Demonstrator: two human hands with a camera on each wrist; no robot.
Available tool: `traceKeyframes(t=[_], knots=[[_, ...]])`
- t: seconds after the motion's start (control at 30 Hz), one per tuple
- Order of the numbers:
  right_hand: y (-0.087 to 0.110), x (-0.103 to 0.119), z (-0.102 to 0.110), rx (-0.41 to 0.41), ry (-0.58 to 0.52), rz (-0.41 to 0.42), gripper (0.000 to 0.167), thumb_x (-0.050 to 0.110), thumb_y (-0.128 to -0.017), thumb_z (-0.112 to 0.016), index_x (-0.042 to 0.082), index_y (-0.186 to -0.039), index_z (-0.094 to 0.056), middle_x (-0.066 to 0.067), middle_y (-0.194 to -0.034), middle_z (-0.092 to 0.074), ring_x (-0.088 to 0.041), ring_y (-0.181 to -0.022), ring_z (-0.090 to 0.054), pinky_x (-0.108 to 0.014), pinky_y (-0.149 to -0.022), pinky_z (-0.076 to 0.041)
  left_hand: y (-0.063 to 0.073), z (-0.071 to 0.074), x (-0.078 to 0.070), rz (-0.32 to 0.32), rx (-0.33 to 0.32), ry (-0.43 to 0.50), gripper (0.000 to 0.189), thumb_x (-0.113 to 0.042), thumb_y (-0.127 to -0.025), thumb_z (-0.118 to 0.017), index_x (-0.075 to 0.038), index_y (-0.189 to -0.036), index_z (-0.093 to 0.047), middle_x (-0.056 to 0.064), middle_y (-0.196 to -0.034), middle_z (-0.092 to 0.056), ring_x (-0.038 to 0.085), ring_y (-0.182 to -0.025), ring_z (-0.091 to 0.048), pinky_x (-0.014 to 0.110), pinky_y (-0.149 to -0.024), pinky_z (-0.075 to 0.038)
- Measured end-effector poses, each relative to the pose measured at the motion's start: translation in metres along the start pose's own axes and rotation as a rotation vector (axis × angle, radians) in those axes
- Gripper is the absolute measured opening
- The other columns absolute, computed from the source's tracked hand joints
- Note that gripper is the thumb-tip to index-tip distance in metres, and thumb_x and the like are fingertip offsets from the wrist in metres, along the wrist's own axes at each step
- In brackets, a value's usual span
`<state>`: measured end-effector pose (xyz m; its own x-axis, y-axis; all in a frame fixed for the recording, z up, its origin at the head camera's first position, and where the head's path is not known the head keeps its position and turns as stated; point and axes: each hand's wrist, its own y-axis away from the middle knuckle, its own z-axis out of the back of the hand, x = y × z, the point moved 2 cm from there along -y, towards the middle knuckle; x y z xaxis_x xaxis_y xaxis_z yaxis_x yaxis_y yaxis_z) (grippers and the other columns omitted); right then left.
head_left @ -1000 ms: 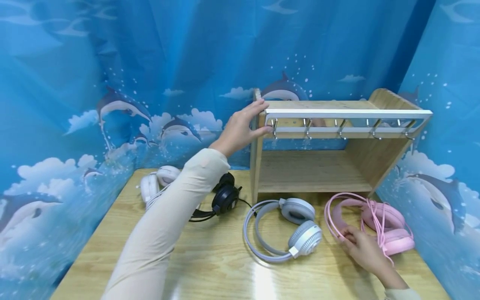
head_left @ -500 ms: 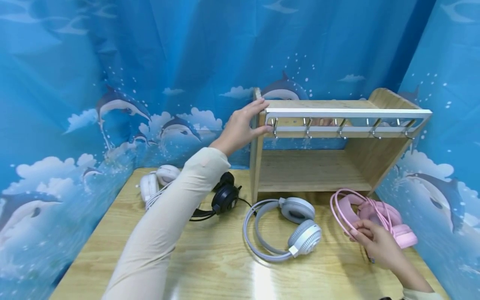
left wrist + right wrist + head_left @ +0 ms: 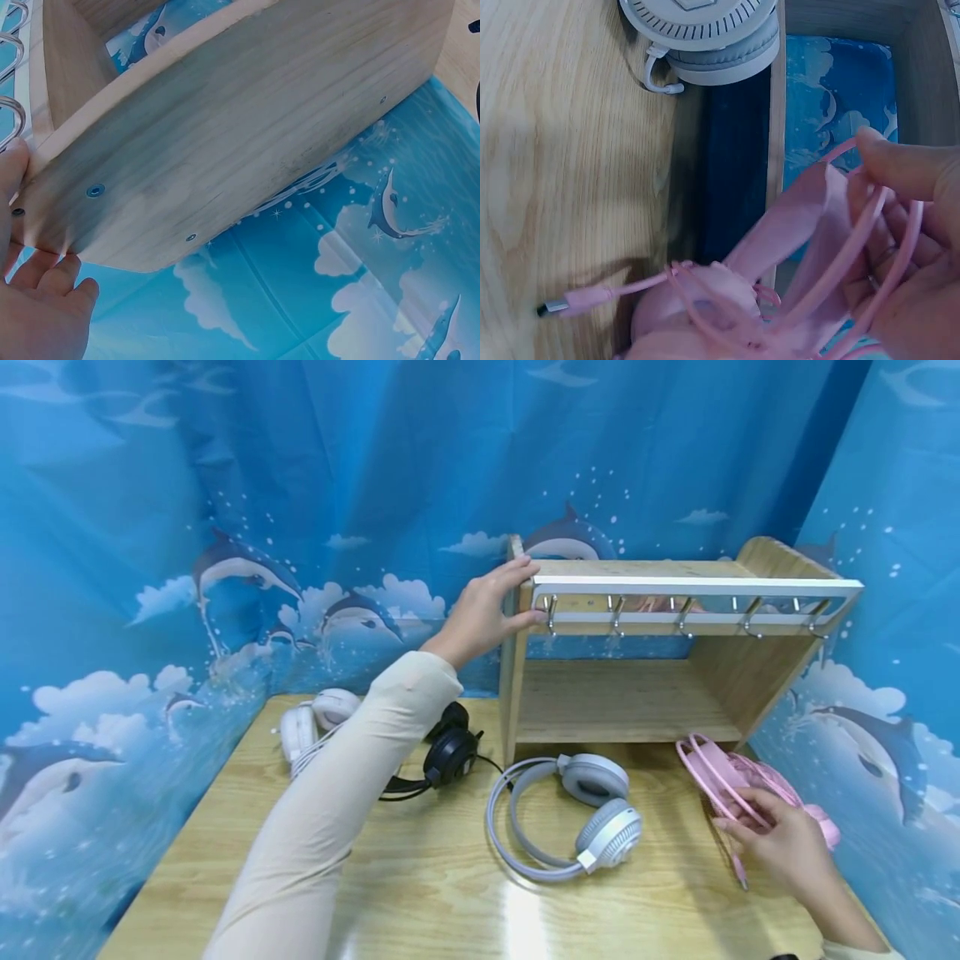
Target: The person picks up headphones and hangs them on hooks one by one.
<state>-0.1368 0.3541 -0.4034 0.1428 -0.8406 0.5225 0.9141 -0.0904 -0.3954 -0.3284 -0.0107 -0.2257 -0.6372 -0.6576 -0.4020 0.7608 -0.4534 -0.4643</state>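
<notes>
My left hand point(image 3: 483, 618) holds the front left corner of a small wooden shelf rack point(image 3: 630, 702), thumb at the metal hook rail point(image 3: 697, 583). In the left wrist view its fingers point(image 3: 56, 277) bend at the edge of the side panel point(image 3: 225, 150). At the right, my right hand point(image 3: 787, 843) grips the headband of pink headphones point(image 3: 705, 768), which are tilted up. Pink cable is wound about them, and a USB plug point(image 3: 585, 298) dangles below in the right wrist view. The earcups are partly hidden behind the hand in the head view.
Light grey headphones point(image 3: 611, 835) lie on the wooden table point(image 3: 420, 877) before the rack. Black headphones point(image 3: 452, 756) and white headphones point(image 3: 300, 733) lie farther left, partly covered by my left sleeve. Several hooks line the rail. Blue dolphin-print curtains point(image 3: 337, 468) surround the table.
My right hand has moved right, raising and turning the pink headphones; the cable's plug now hangs into view. My left hand stays at the rack's corner.
</notes>
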Motion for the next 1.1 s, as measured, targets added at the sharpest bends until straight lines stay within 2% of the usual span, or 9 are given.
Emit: traceKeyframes(t=[0.13,0.23,0.33,0.47,0.5,0.6,0.77,0.93,1.1], knots=[[-0.004,0.000,0.006,-0.104,0.012,0.068,0.037,0.004,-0.065,-0.086,0.000,-0.098,-0.071,0.010,-0.066,-0.063,0.012,-0.060,-0.046,-0.012,-0.049,-0.039,0.000,0.001,-0.001,0.002,0.000,-0.003,0.069,-0.042,-0.087,-0.066,-0.025,-0.148,-0.037,-0.009,-0.157,-0.026,0.013,-0.143,-0.025,0.033,-0.114,-0.028],[-0.006,-0.001,0.012,-0.203,0.035,0.131,0.038,-0.002,-0.060,-0.085,-0.004,-0.095,-0.071,-0.009,-0.068,-0.069,0.020,-0.066,-0.040,-0.012,-0.048,-0.036,0.000,0.001,-0.001,0.008,0.004,-0.002,0.070,-0.042,-0.087,-0.066,-0.025,-0.148,-0.037,-0.009,-0.157,-0.025,0.014,-0.143,-0.026,0.033,-0.114,-0.028],[-0.009,-0.001,0.020,-0.265,0.070,0.184,0.039,-0.003,-0.060,-0.083,-0.007,-0.097,-0.071,-0.029,-0.080,-0.068,0.022,-0.065,-0.037,-0.015,-0.044,-0.032,-0.001,0.000,-0.002,0.007,0.003,0.003,0.070,-0.042,-0.087,-0.067,-0.024,-0.148,-0.038,-0.008,-0.157,-0.026,0.015,-0.143,-0.027,0.034,-0.114,-0.029],[-0.013,-0.002,0.032,-0.288,0.112,0.228,0.041,-0.003,-0.062,-0.083,-0.011,-0.099,-0.069,-0.035,-0.087,-0.065,0.023,-0.063,-0.035,-0.013,-0.040,-0.031,0.000,0.000,-0.002,0.007,-0.002,0.008,0.071,-0.042,-0.086,-0.068,-0.022,-0.148,-0.038,-0.008,-0.156,-0.027,0.015,-0.143,-0.027,0.034,-0.114,-0.029],[-0.014,-0.002,0.035,-0.287,0.113,0.218,0.041,-0.003,-0.063,-0.083,-0.012,-0.100,-0.069,-0.035,-0.087,-0.065,0.025,-0.066,-0.035,-0.012,-0.041,-0.033,0.000,0.000,-0.002,0.008,-0.002,0.008,0.071,-0.042,-0.086,-0.068,-0.022,-0.148,-0.038,-0.008,-0.156,-0.027,0.015,-0.143,-0.027,0.034,-0.114,-0.029],[-0.016,-0.003,0.044,-0.301,0.106,0.169,0.039,-0.005,-0.067,-0.080,-0.013,-0.104,-0.067,-0.036,-0.088,-0.064,0.024,-0.059,-0.032,-0.011,-0.040,-0.031,0.000,0.000,-0.002,0.006,-0.004,0.005,0.071,-0.042,-0.086,-0.068,-0.023,-0.148,-0.038,-0.008,-0.156,-0.027,0.013,-0.144,-0.024,0.033,-0.115,-0.026],[-0.018,-0.006,0.053,-0.341,0.143,0.076,0.034,-0.005,-0.077,-0.073,-0.012,-0.110,-0.065,-0.038,-0.092,-0.063,0.007,-0.041,-0.020,-0.021,-0.034,-0.019,0.000,0.000,-0.001,0.001,-0.009,0.004,0.070,-0.041,-0.087,-0.068,-0.021,-0.148,-0.039,-0.007,-0.156,-0.028,0.011,-0.144,-0.021,0.033,-0.116,-0.024],[-0.022,-0.012,0.056,-0.344,0.155,-0.016,0.033,-0.004,-0.081,-0.070,-0.011,-0.113,-0.064,-0.036,-0.096,-0.064,0.015,-0.055,-0.027,-0.016,-0.040,-0.025,0.001,0.000,-0.001,-0.007,-0.012,0.016,0.070,-0.040,-0.087,-0.068,-0.019,-0.147,-0.040,-0.006,-0.156,-0.029,0.015,-0.145,-0.021,0.033,-0.117,-0.023],[-0.026,-0.014,0.061,-0.336,0.139,-0.083,0.031,0.002,-0.086,-0.067,-0.009,-0.115,-0.064,-0.031,-0.094,-0.066,0.012,-0.056,-0.030,-0.014,-0.042,-0.027,0.001,0.001,-0.002,-0.009,-0.009,0.011,0.070,-0.040,-0.087,-0.068,-0.021,-0.148,-0.039,-0.006,-0.156,-0.029,0.015,-0.145,-0.020,0.033,-0.117,-0.022]])
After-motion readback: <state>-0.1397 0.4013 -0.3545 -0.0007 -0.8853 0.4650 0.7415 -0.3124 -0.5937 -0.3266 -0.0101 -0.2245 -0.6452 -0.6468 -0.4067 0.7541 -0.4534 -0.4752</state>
